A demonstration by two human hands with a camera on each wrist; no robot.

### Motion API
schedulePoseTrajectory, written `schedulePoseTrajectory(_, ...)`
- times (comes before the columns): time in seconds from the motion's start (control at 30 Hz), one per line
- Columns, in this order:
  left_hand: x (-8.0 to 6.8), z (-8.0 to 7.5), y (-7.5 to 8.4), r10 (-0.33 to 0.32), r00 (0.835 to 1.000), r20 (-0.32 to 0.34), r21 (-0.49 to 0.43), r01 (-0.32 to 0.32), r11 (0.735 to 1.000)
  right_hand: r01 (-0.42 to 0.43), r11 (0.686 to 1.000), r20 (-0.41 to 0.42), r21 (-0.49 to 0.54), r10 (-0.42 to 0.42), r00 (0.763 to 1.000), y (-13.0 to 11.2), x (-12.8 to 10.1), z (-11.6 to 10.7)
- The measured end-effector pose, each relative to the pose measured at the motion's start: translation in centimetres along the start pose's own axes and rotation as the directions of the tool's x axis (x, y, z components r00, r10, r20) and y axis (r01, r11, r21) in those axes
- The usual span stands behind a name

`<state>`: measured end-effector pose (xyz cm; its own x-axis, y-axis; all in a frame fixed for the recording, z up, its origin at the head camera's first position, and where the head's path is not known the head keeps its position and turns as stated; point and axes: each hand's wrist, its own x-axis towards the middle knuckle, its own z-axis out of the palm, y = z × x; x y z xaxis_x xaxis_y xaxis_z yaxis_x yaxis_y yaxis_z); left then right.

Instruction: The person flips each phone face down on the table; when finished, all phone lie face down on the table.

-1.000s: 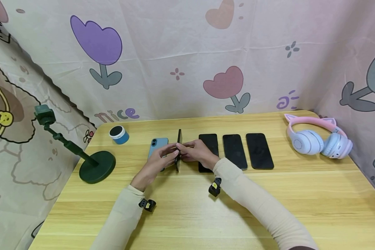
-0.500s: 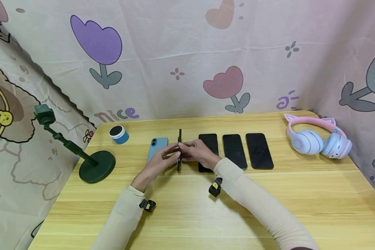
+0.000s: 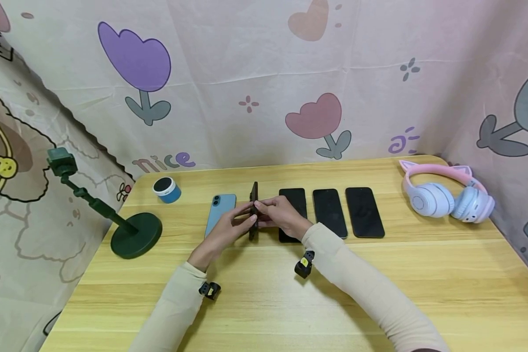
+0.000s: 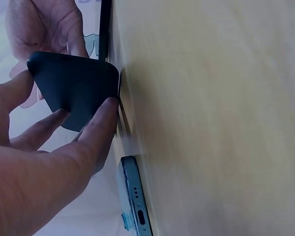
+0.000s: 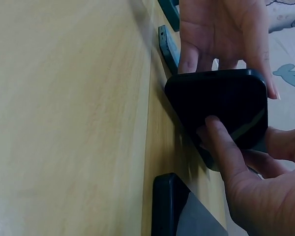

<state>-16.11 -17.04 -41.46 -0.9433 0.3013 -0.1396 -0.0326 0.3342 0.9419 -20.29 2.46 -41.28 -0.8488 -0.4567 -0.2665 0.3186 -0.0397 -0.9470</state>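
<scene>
The wooden table (image 3: 378,288) takes up most of the room, tucked into a corner of cartoon-print curtain (image 3: 255,73), and the whole front half toward the person is bare wood, so there's loads of elbow room there. Way over by the right edge sit pink and blue cat-ear headphones (image 3: 446,194), well apart from everything else. On the left edge there's a dark green stand (image 3: 132,232) with a round base and a tilted arm leaning out past the table's corner. Along the back half runs a row of phones: three black ones lying flat side by side, the far right phone (image 3: 364,211), the middle phone (image 3: 329,212) and the left black phone (image 3: 294,199), whose near end is hidden under the right wrist. Then there's a blue phone (image 3: 220,212) lying back-up, with a small gap between it and the action. In that gap, the dark phone (image 3: 253,217) is stood up on its long edge on the wood, tipped a bit off upright. The left hand (image 3: 229,229) pinches it from the left, fingers curled onto its edge, and the right hand (image 3: 279,215) grips it from the other side, thumb pressed flat on its face in the right wrist view. Smallest thing: a little blue round speaker (image 3: 166,189) near the back left corner.
</scene>
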Motion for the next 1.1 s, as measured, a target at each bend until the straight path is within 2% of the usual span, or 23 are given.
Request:
schedulePoseTrajectory(0.2,0.13,0.22,-0.07,-0.008,1.000,-0.006,0.010,0.008,1.000,0.007,1.000,-0.023,-0.013,-0.007,1.000,0.10,-0.03,-0.20)
schedulePoseTrajectory(0.57,0.11,0.60,0.51,-0.040,0.999,-0.013,0.083,0.041,0.996,0.001,0.999,-0.073,-0.046,-0.004,0.997,0.05,-0.20,-0.36)
schedulePoseTrajectory(0.77,0.13,0.74,0.76,-0.004,1.000,-0.008,0.159,0.005,0.987,-0.009,0.998,-0.112,-0.056,0.002,0.994,-0.03,-0.18,-0.37)
schedulePoseTrajectory(1.0,0.28,0.82,0.73,0.079,0.997,0.004,0.264,-0.077,0.962,-0.001,0.998,-0.141,-0.060,-0.007,0.990,0.13,-0.04,-0.39)
schedulePoseTrajectory(1.1,0.25,0.88,0.80,0.090,0.996,0.010,0.294,-0.089,0.952,0.014,0.996,-0.157,-0.087,-0.028,0.987,0.17,-0.02,-0.41)
